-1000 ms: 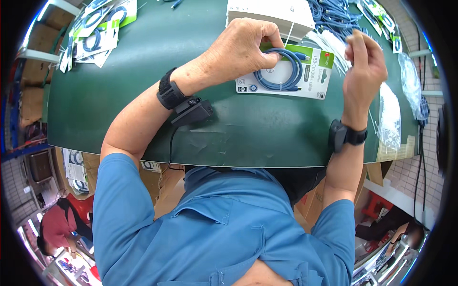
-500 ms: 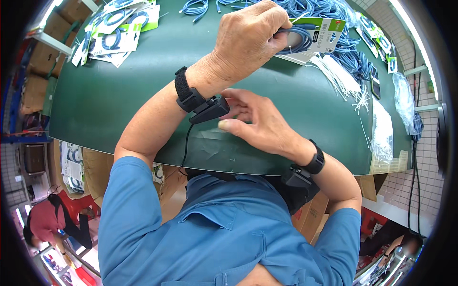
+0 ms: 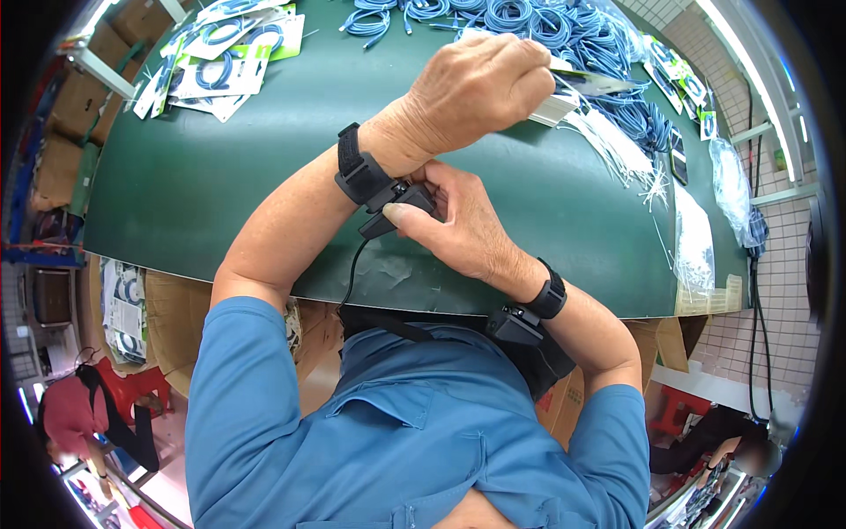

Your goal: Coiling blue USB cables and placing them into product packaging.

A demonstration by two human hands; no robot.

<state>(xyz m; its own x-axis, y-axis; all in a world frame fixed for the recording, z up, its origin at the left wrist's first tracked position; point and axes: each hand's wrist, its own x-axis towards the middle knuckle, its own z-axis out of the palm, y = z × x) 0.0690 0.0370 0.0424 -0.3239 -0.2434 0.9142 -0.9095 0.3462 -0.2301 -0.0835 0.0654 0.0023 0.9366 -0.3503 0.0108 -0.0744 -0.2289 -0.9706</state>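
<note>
My left hand (image 3: 489, 84) reaches over the table, its fingers closed on a carded cable (image 3: 604, 84). The card is tilted nearly edge-on, so its coil is mostly hidden. My right hand (image 3: 458, 216) is at my left wrist. Its thumb and fingers grip the small black box (image 3: 392, 212) on the strap there. A bundle of white cable ties (image 3: 621, 145) lies right of my left hand. Behind it is a large heap of coiled blue cables (image 3: 551, 26).
Carded cables are piled at the far left (image 3: 220, 70) and far right (image 3: 679, 70) of the green table (image 3: 220, 176). A phone (image 3: 678, 157) and a clear bag of white ties (image 3: 694, 242) lie near the right edge. Cardboard boxes (image 3: 176, 309) stand below; two people work behind.
My right hand has moved left and taken hold of the black box on my left wrist. The carded cable in my left hand has turned from facing me to nearly edge-on.
</note>
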